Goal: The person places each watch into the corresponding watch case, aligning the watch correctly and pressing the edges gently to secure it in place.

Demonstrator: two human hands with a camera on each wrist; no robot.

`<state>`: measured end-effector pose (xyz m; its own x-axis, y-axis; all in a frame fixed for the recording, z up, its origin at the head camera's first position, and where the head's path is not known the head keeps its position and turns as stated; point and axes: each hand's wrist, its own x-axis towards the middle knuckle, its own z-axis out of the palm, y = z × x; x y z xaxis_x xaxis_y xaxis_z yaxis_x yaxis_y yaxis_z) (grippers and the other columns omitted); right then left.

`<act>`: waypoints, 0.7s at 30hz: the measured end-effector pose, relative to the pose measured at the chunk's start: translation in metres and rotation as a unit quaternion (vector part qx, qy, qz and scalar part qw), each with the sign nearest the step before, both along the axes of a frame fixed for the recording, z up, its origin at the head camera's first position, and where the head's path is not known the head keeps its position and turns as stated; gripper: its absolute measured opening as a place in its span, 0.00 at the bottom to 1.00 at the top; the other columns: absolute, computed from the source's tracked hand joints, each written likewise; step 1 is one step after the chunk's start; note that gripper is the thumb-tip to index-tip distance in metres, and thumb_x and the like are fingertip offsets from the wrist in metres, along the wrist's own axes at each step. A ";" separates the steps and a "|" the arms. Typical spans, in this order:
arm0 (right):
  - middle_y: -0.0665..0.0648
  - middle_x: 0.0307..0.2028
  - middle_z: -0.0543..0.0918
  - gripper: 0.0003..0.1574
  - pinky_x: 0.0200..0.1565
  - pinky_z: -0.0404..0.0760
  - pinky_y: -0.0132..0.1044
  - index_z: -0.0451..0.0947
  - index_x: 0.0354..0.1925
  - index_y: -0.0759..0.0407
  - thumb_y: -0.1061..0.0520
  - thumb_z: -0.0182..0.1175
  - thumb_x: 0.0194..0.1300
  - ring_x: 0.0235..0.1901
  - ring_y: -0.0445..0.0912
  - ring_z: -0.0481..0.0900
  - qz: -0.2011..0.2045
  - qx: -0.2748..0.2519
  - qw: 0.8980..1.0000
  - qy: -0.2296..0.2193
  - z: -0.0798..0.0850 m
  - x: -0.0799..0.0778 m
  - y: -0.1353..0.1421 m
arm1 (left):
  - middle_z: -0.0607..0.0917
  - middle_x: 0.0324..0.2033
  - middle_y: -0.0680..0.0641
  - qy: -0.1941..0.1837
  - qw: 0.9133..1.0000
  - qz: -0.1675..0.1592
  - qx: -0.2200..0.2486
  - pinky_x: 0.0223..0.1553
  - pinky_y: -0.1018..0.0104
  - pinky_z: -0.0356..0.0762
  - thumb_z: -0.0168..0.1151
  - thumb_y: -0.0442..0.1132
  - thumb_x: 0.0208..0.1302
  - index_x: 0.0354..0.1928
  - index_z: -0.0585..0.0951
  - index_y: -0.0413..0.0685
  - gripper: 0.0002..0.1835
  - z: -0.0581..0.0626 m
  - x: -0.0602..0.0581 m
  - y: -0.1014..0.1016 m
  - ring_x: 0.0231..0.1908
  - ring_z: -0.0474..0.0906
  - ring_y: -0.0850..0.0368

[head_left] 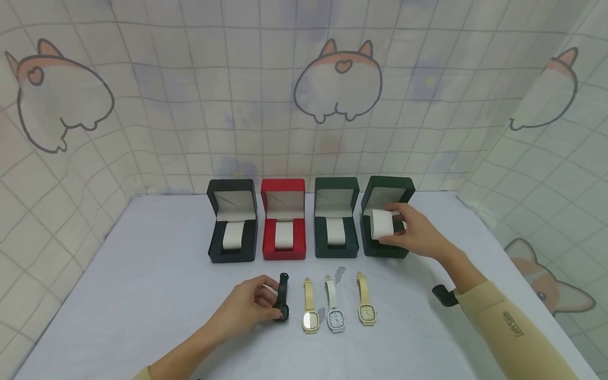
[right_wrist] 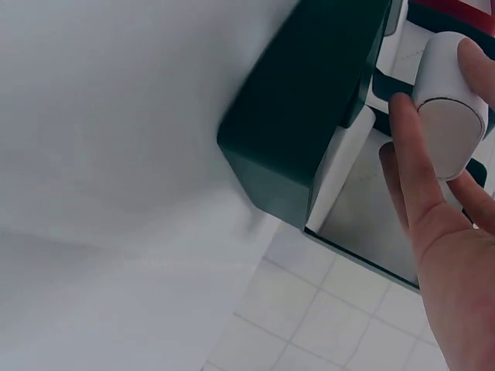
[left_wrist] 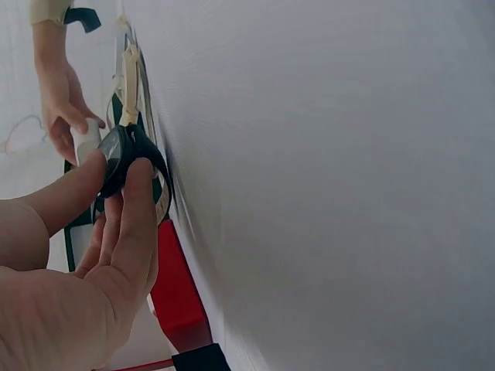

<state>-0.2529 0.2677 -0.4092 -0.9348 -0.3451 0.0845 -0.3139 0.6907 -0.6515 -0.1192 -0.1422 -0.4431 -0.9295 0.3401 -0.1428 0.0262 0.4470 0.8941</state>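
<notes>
The left hand (head_left: 249,307) pinches a round-cased black wristwatch (head_left: 283,312) over the smooth white bench (head_left: 157,274); the right hand (head_left: 420,235) grips a rounded white cushion (head_left: 381,224) at the rightmost, square-edged dark green watch box (head_left: 389,182). Nearby, two gold-toned wristwatches (head_left: 367,313) flank a silver wristwatch (head_left: 335,320).

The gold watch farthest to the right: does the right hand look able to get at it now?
Probably yes, once free: the right hand holds a white cushion at the rightmost green box, but the gold watch lies uncovered, with nothing between it and that box.
</notes>
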 end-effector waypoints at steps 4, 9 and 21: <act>0.67 0.64 0.70 0.52 0.51 0.84 0.52 0.60 0.73 0.64 0.56 0.77 0.59 0.58 0.63 0.75 0.006 -0.017 1.000 -0.012 -0.002 0.000 0.001 | 0.84 0.35 0.51 0.011 1.000 0.001 0.005 0.33 0.67 0.82 0.77 0.29 0.56 0.53 0.79 0.41 0.23 -0.001 -0.002 0.000 0.36 0.82 0.55; 0.66 0.66 0.69 0.51 0.53 0.83 0.53 0.59 0.74 0.62 0.62 0.75 0.60 0.62 0.64 0.73 0.017 -0.031 0.999 -0.024 -0.004 0.001 0.002 | 0.84 0.36 0.50 0.024 1.000 0.001 0.015 0.35 0.67 0.81 0.76 0.30 0.57 0.54 0.80 0.40 0.23 -0.001 -0.004 0.001 0.36 0.82 0.55; 0.64 0.68 0.69 0.53 0.50 0.85 0.46 0.61 0.74 0.60 0.62 0.77 0.58 0.58 0.63 0.77 0.028 -0.065 0.997 -0.029 -0.010 0.009 -0.010 | 0.84 0.39 0.49 0.040 0.999 0.019 0.029 0.40 0.66 0.84 0.73 0.29 0.62 0.60 0.80 0.42 0.24 0.005 -0.013 0.006 0.41 0.82 0.53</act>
<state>-0.2443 0.2579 -0.4192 -0.9188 -0.3869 0.0777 -0.3086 0.5818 -0.7525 -0.1321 -0.1362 -0.4380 -0.9496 0.3094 -0.0496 0.0817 0.3973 0.9140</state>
